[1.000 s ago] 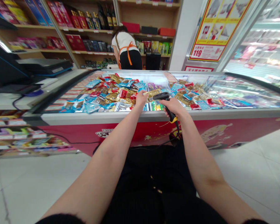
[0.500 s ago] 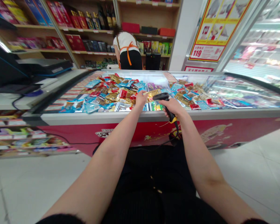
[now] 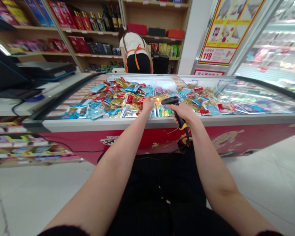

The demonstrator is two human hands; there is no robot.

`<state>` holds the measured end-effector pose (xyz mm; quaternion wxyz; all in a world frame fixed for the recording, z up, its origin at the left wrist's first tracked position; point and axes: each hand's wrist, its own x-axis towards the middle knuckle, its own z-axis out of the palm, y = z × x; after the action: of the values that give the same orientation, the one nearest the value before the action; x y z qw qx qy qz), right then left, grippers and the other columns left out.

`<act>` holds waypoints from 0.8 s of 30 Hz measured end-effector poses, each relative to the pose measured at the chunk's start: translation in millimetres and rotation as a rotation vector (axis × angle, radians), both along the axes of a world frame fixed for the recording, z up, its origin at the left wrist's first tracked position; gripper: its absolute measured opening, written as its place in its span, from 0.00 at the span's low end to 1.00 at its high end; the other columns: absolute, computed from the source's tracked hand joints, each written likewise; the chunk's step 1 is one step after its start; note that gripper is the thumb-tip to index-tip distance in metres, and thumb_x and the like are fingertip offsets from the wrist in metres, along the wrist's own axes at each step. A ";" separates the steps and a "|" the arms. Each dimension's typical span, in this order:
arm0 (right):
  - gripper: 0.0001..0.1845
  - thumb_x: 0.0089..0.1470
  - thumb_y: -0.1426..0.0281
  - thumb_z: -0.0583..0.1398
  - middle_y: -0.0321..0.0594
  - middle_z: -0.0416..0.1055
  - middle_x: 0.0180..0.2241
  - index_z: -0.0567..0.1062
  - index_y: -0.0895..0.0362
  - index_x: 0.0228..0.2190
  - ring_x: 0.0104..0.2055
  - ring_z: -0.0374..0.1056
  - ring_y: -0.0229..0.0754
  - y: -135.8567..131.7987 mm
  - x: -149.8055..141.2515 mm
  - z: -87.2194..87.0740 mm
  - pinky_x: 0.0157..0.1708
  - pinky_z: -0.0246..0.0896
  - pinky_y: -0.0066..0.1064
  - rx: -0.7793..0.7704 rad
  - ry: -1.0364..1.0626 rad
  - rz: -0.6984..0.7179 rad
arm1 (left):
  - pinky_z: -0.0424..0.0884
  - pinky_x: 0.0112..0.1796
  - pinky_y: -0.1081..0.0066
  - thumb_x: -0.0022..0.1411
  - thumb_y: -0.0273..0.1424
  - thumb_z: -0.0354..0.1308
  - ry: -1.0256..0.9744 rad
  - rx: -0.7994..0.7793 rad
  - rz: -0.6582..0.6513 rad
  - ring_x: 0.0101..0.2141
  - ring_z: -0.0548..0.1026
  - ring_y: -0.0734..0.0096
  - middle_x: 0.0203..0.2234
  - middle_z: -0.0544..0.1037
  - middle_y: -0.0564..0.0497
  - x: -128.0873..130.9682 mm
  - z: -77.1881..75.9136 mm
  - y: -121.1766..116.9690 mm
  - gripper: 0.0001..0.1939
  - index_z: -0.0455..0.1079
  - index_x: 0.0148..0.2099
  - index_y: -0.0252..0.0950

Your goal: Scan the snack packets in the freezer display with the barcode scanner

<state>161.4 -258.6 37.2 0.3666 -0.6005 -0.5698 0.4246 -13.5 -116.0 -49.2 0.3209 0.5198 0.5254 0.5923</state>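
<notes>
My left hand pinches the end of a gold foil snack packet above the open chest freezer. My right hand grips a black and yellow handheld barcode scanner, its head pointing left toward the packet, close to it. Both hands are over the freezer's front rim. Heaps of small foil snack packets in blue, gold and red fill the bin on either side of my hands. A black cable runs from the scanner's base down the freezer's red front.
A person in a white top and orange apron bends toward wooden shelves of boxed goods and bottles behind the freezer. A counter with a black till stands to the left, a glass-door display case to the right.
My hands and the scanner have barely moved, with the scanner shifted slightly right. The person at the shelves has shifted slightly right.
</notes>
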 end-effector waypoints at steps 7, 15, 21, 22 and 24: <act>0.15 0.58 0.64 0.63 0.39 0.68 0.17 0.69 0.56 0.23 0.14 0.65 0.41 -3.1 -3.6 4.0 0.12 0.63 0.30 0.030 -0.025 -0.018 | 0.65 0.32 0.73 0.52 0.25 0.56 0.033 -0.008 -0.001 0.26 0.68 0.72 0.24 0.69 0.56 0.3 1.1 -1.4 0.10 0.70 0.39 0.38; 0.16 0.56 0.64 0.65 0.39 0.67 0.15 0.69 0.56 0.22 0.13 0.64 0.40 -2.4 -3.3 2.6 0.12 0.61 0.29 0.001 -0.024 -0.011 | 0.67 0.34 0.73 0.51 0.25 0.57 0.080 -0.006 0.030 0.29 0.69 0.71 0.26 0.71 0.56 1.3 8.0 -7.7 0.10 0.70 0.39 0.38; 0.18 0.55 0.63 0.65 0.40 0.68 0.15 0.69 0.56 0.20 0.13 0.64 0.41 -2.2 -3.1 1.6 0.12 0.61 0.30 0.003 -0.008 0.003 | 0.66 0.33 0.74 0.53 0.24 0.56 0.057 -0.008 0.018 0.28 0.68 0.72 0.24 0.69 0.56 2.1 7.3 -8.0 0.10 0.70 0.39 0.37; 0.18 0.55 0.63 0.66 0.40 0.67 0.14 0.69 0.56 0.20 0.13 0.64 0.41 -1.8 -3.1 1.1 0.11 0.61 0.30 0.004 -0.001 0.004 | 0.66 0.33 0.74 0.53 0.24 0.56 0.054 -0.012 0.015 0.27 0.68 0.72 0.24 0.69 0.56 2.2 7.4 -8.3 0.09 0.70 0.39 0.37; 0.17 0.54 0.63 0.66 0.40 0.67 0.15 0.69 0.57 0.20 0.13 0.64 0.41 -0.4 -3.0 -0.2 0.11 0.61 0.30 0.004 0.019 -0.003 | 0.65 0.32 0.74 0.54 0.24 0.56 0.052 -0.018 0.009 0.26 0.67 0.73 0.24 0.68 0.57 2.3 7.8 -9.0 0.09 0.70 0.39 0.37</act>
<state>158.3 -259.0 36.9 0.3737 -0.5965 -0.5664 0.4286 -11.3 -125.0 -41.3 0.3091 0.5298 0.5412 0.5751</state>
